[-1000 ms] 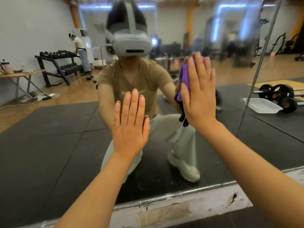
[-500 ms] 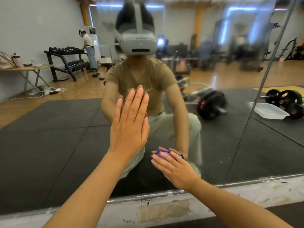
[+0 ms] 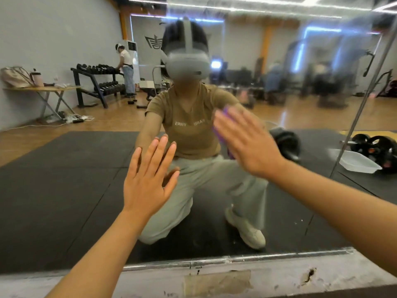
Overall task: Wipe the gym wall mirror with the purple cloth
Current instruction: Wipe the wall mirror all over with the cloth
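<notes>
The gym wall mirror (image 3: 64, 190) fills the view in front of me and reflects me crouching. My left hand (image 3: 148, 179) lies flat on the glass with straight fingers pointing up. My right hand (image 3: 249, 140) is blurred by motion, its fingers straight, and it presses the purple cloth (image 3: 224, 125) against the mirror at chest height. Only slivers of the cloth show past the hand's left edge.
The mirror's metal bottom rail (image 3: 236, 258) runs above a scuffed white ledge (image 3: 214, 280). A vertical seam (image 3: 361, 108) splits the mirror at the right. Reflected are a dumbbell rack (image 3: 96, 82), a person beside it, a folding table, a barbell and a white tray (image 3: 358, 162).
My right hand with the cloth went from high on the glass down near the bottom rail, then back up and to the right. My left hand stayed flat on the mirror.
</notes>
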A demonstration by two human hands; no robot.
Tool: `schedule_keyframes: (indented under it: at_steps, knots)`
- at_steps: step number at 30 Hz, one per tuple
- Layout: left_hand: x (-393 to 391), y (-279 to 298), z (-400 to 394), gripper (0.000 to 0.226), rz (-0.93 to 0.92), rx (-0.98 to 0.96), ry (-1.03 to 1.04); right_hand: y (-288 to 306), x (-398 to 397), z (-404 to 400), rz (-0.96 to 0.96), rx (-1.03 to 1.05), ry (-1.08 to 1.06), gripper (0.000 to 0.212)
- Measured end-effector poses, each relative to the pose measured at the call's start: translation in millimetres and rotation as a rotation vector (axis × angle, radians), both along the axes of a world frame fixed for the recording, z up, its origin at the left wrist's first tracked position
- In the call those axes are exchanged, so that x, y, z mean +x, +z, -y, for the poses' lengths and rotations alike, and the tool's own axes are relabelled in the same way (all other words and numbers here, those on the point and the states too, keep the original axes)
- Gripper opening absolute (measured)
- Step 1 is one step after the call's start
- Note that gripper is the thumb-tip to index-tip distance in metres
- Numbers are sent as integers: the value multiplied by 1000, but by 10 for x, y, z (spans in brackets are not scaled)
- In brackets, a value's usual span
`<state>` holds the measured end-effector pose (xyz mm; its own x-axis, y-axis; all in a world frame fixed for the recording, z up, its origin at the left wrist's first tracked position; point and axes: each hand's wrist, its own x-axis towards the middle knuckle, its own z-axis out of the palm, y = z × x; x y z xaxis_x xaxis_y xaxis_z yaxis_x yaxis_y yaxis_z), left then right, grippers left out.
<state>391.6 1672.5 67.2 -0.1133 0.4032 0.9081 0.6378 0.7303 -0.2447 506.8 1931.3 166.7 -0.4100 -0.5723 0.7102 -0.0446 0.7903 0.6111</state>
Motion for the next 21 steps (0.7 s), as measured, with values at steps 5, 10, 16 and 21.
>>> schedule_keyframes:
  at_steps: [5, 10, 16, 21]
  knots:
    - [-172, -116, 22, 67, -85, 16, 1, 525, -192, 281, -302, -356, 13, 50]
    - [-242, -131, 9, 65, -139, 26, -32, -18, -203, 323, -180, -270, 49, 56]
    - [-263, -141, 11, 62, -149, 26, -34, -1299, 43, -32, 215, 339, -149, 86]
    - [-227, -119, 35, 62, -104, -2, -19, -1491, 115, -81, 267, 396, -145, 76]
